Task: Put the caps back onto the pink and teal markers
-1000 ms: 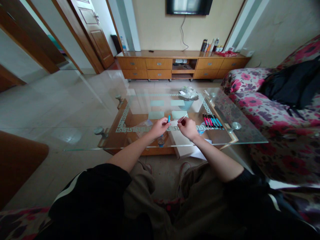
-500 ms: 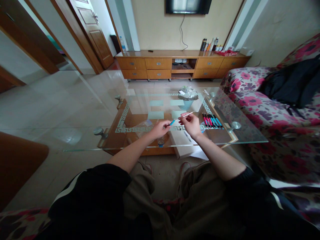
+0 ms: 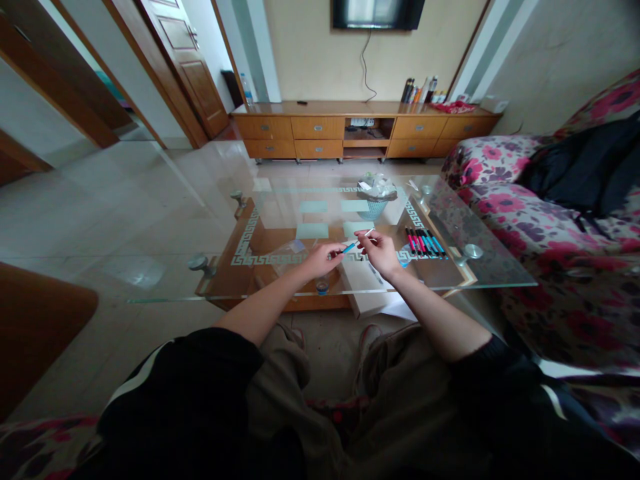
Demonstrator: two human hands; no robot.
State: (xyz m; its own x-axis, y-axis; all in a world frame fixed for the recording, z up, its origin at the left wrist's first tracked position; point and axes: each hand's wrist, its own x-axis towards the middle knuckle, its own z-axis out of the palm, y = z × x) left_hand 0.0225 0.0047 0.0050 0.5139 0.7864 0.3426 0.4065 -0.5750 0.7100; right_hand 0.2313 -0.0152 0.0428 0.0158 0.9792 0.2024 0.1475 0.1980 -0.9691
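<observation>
Above the clear glass surface (image 3: 165, 267), the left hand (image 3: 320, 259) pinches a small blue pen barrel (image 3: 349, 248). The right hand (image 3: 381, 252) pinches a thin white refill stick (image 3: 368, 233), touching the barrel's end. Farther right lies a row of red and blue pens (image 3: 424, 241).

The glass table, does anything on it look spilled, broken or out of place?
Nothing stands out. On the glass table the pens lie in a neat row; the left hand holds a blue pen barrel, the right hand a thin white refill.
</observation>
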